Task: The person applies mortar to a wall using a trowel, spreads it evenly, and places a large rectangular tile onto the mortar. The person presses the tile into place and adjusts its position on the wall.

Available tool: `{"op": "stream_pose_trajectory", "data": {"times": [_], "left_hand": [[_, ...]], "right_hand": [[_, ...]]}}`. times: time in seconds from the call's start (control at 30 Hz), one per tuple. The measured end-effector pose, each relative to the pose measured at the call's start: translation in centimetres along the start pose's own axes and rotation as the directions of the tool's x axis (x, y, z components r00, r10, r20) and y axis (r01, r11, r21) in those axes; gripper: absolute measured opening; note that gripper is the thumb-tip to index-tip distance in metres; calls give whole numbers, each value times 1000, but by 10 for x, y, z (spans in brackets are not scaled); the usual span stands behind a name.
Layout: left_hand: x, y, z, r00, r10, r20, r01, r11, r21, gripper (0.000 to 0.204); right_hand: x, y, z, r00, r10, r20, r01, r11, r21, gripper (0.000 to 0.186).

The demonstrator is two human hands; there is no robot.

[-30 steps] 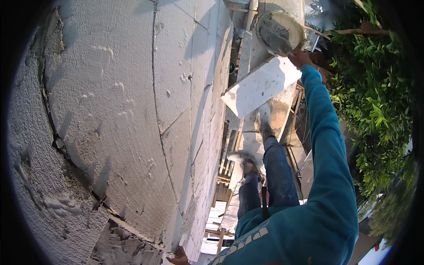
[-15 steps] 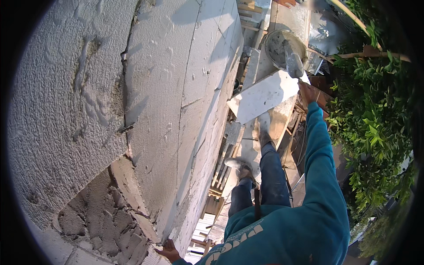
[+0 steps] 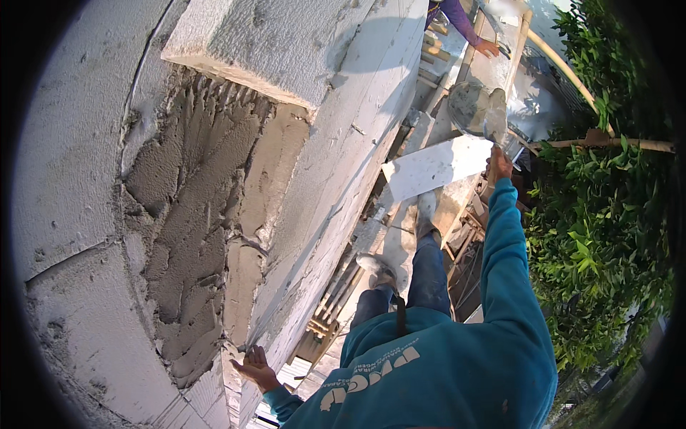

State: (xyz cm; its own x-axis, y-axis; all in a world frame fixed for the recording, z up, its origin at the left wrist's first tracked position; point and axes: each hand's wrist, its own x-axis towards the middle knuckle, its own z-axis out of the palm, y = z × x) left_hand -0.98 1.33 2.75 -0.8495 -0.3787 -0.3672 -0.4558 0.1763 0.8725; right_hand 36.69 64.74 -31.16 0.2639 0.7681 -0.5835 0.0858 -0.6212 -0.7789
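Note:
My left hand (image 3: 254, 366) is open at the lower part of a pale block wall (image 3: 321, 164), fingers spread beside a rough patch of grey mortar (image 3: 186, 229). Above that patch is a thick block (image 3: 257, 43) with a textured face. My right hand (image 3: 500, 164) is closed on the handle of a trowel (image 3: 494, 111), whose grey, coated blade lies over a mortar bucket (image 3: 464, 107) at the upper right. A white board (image 3: 436, 168) lies slanted just below the bucket.
My legs and boots stand on narrow planks (image 3: 457, 207) along the wall, with timber pieces around. A co-worker's hand (image 3: 488, 48), in a purple sleeve, is on the planks beyond the bucket. Dense foliage (image 3: 586, 236) and bamboo poles (image 3: 572, 71) line the right side.
The view has swung leftward, bringing more of the mortar patch into sight. My right hand has drawn the trowel back from inside the bucket. The co-worker's sleeved arm has come into view.

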Motion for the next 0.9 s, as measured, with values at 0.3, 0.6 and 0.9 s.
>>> {"op": "stream_pose_trajectory", "data": {"times": [0.3,0.6,0.9], "left_hand": [[1,-12,-8,998,-62,3,61,969,-239,82],[-10,-13,-15,998,-24,64,52,878,-475,100],[-22,-32,-28,990,-40,136,118,763,-636,90]], "right_hand": [[-57,-35,-29,979,-201,16,200,979,39,38],[-321,-50,-38,846,-168,505,246,965,-91,31],[-503,-64,47,-195,-278,940,897,337,286,42]]}}
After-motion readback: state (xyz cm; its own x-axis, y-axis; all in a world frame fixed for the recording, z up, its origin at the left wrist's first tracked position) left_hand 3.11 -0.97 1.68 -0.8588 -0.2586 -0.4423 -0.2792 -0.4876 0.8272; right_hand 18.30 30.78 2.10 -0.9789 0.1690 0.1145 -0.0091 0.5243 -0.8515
